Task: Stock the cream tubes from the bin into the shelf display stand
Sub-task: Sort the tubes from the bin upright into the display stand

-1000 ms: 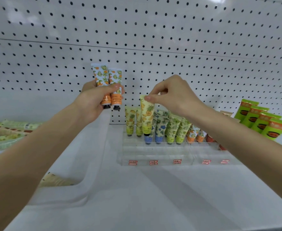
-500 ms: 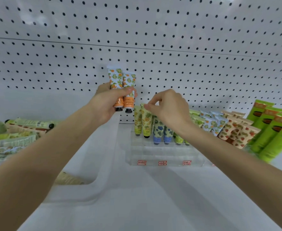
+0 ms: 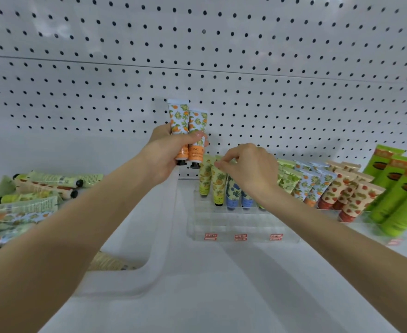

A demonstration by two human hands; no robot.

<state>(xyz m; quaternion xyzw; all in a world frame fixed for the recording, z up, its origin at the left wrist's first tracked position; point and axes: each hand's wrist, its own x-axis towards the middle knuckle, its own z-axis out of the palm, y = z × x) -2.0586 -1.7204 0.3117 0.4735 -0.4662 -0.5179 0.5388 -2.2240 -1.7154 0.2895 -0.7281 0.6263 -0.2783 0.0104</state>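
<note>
Centre of frame, upper: left hand [image 3: 164,153] is raised in front of the pegboard [image 3: 245,68], fingers and thumb wrapped round two orange tubes [image 3: 180,121]. Both are upright with black caps down and lie side by side, touching. The crimped ends stand clear above the fist and the caps show just below it.

Centre right: right hand [image 3: 251,170] is over the display stand [image 3: 242,228], thumb and forefinger closed together on the top crimp of a yellow tube [image 3: 218,187]. The tube hangs directly below the fingertips, upright, with its black cap down in a slot near the stand's left end. A matching tube [image 3: 204,180] stands just beside it on the left, and blue tubes [image 3: 233,194] stand just to its right, partly hidden by the wrist.

Right of frame: more rows stand in the display, with strawberry-print tubes [image 3: 349,195] and then green tubes [image 3: 395,188] at the far right.

Left of frame: the translucent bin [image 3: 160,236] sits on the shelf [image 3: 221,301] beside the stand, with loose tubes [image 3: 32,195] lying flat and heaped in it, under and beyond the left forearm.
</note>
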